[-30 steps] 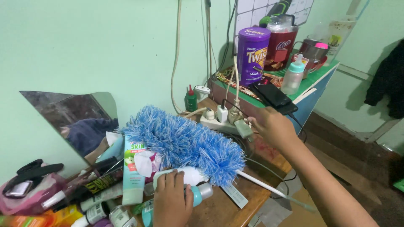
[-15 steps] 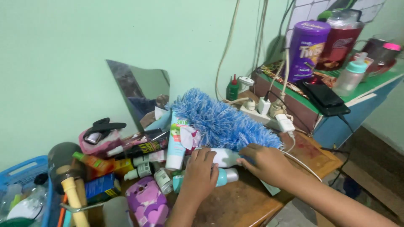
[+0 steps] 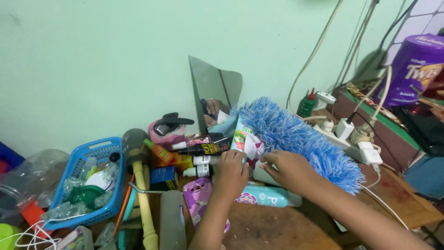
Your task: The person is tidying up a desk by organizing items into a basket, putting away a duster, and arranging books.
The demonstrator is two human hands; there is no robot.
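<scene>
Blue fluff marks the duster (image 3: 300,139), lying across the back of the wooden tabletop (image 3: 277,227) with a pale-green tube (image 3: 239,134) leaning against its near end; both hands have come in together since a second ago, when the right hand (image 3: 289,169) was out at the white power strip (image 3: 356,148) and only the left hand (image 3: 231,173) rested on the bottles; now the right has left the plugs and sits beside the left at the foot of the duster, so the work has shifted from the cords to the clutter of toiletries. The left grip curls loosely over something small by the tube, the right one pinches at a scrap of white and pink wrapping (image 3: 253,147); whether either is truly closed on a thing I cannot tell, for the fingers cover what lies under them. A teal bottle (image 3: 268,196) lies flat just below the hands. Further out stand a blue basket (image 3: 99,203), a mirror shard (image 3: 215,95) against the wall and a purple canister (image 3: 414,69), cut off at the right edge; the duster's handle is hidden behind the right forearm.
</scene>
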